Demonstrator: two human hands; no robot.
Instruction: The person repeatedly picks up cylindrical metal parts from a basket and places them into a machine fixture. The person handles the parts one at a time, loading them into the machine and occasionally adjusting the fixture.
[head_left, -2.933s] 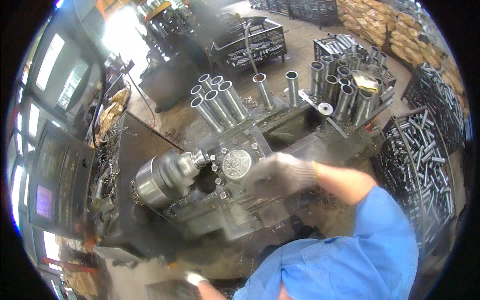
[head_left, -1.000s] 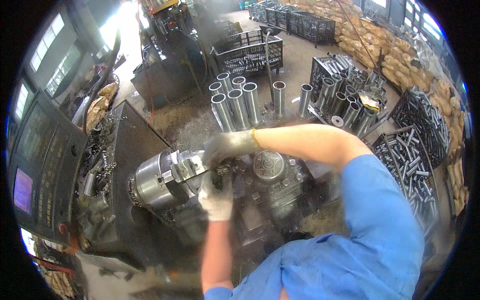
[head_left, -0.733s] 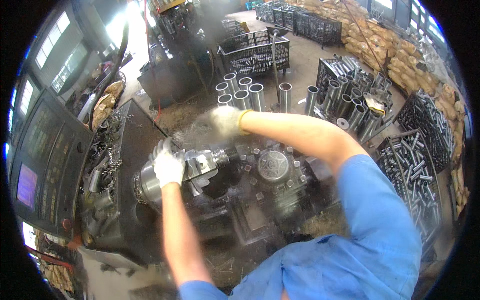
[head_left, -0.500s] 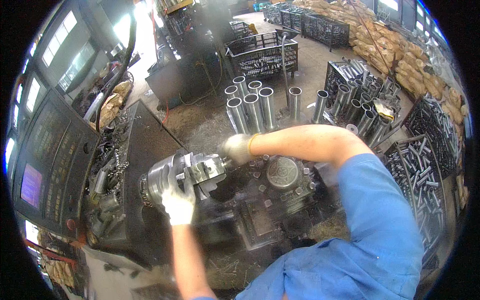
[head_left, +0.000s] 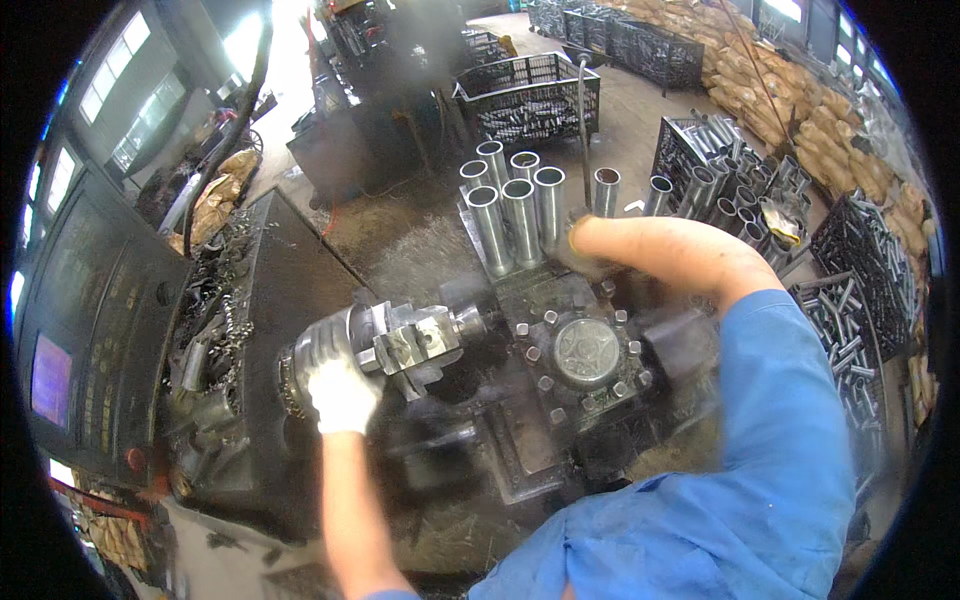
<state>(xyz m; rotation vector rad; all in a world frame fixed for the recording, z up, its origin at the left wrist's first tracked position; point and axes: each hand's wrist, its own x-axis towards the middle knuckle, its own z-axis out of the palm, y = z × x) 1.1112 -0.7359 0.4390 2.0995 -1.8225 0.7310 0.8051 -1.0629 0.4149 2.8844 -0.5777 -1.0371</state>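
My left hand (head_left: 342, 392), in a white glove, lies flat with fingers stretched over the side of a round metal lathe chuck (head_left: 338, 340). Stepped jaws (head_left: 410, 342) stand out from the chuck's face, and a short bright metal end (head_left: 468, 322) shows just right of them. My right hand (head_left: 582, 245) is reaching out past the square tool post (head_left: 586, 352), beside a group of upright steel tubes (head_left: 520, 215). It is dark and smeared by motion, so its fingers and anything in them do not show.
Single tubes (head_left: 605, 190) stand behind my right arm. Crates of metal parts (head_left: 845, 335) are on the right, another crate (head_left: 528, 100) farther back. A control panel (head_left: 95, 330) rises at the left, near a chip-covered ledge (head_left: 215, 340). Stacked sacks (head_left: 770, 85) line the far right.
My right hand has left the chuck jaws and moved right and away, to beside the upright tubes. My left hand stays on the chuck, shifted slightly left. The view has shifted a little.
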